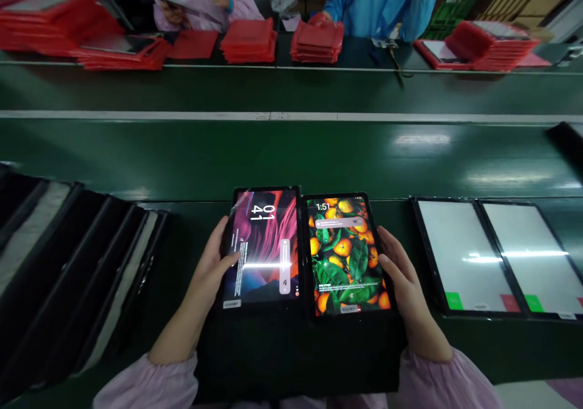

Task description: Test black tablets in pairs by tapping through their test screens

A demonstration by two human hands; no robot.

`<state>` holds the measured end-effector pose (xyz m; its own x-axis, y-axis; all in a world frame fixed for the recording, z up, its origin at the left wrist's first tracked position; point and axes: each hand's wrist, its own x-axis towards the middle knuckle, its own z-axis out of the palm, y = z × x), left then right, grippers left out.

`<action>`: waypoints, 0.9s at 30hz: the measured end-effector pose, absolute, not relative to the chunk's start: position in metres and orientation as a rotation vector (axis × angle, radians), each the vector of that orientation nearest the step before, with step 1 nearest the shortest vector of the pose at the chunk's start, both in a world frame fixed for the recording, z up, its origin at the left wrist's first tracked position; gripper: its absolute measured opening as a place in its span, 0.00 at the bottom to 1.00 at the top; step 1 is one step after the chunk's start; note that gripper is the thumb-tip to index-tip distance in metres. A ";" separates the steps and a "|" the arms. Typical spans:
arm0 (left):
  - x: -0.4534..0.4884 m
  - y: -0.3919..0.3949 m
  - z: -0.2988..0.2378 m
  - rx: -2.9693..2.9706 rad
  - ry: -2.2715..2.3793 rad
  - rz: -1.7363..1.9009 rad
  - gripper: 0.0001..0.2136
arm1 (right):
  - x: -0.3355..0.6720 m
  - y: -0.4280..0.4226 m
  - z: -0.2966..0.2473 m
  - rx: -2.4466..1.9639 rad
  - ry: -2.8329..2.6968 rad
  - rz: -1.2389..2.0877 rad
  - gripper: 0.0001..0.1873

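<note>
Two lit tablets lie side by side in front of me, their inner edges nearly touching. My left hand [217,257] grips the outer edge of the left tablet [268,245], thumb on its front; its screen shows a pink and purple wallpaper with sideways text. At the outer edge of the right tablet [341,269], my right hand [398,266] is closed, thumb on top and fingers around the side. Oranges and green leaves fill that screen, with 1:51 at the top. Small labels sit at the bottom of both tablets.
Two tablets with white screens [450,245] [523,245] lie to the right. A leaning row of dark tablets [77,269] is on the left. Beyond the green belt [273,154], stacks of red cases [248,42] stand before two people in pink and blue sleeves.
</note>
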<state>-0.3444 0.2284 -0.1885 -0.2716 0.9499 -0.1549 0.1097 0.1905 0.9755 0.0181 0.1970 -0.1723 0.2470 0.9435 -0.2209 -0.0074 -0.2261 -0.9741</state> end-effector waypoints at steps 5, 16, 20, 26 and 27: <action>-0.349 0.241 -0.193 0.934 1.544 1.311 0.36 | 0.027 0.197 -0.179 -1.516 -0.974 1.162 0.43; -0.351 0.262 -0.195 1.092 1.645 1.168 0.48 | 0.020 0.165 -0.150 -1.299 -2.047 0.181 0.16; -0.365 0.268 -0.204 0.864 1.504 1.314 0.34 | 0.013 0.173 -0.153 -1.252 -2.173 0.159 0.17; -0.356 0.262 -0.197 0.812 1.471 1.409 0.25 | 0.020 0.203 -0.174 -1.600 -1.816 0.161 0.20; -0.354 0.261 -0.195 0.797 1.458 1.418 0.24 | 0.022 0.205 -0.174 -1.615 -1.764 0.225 0.21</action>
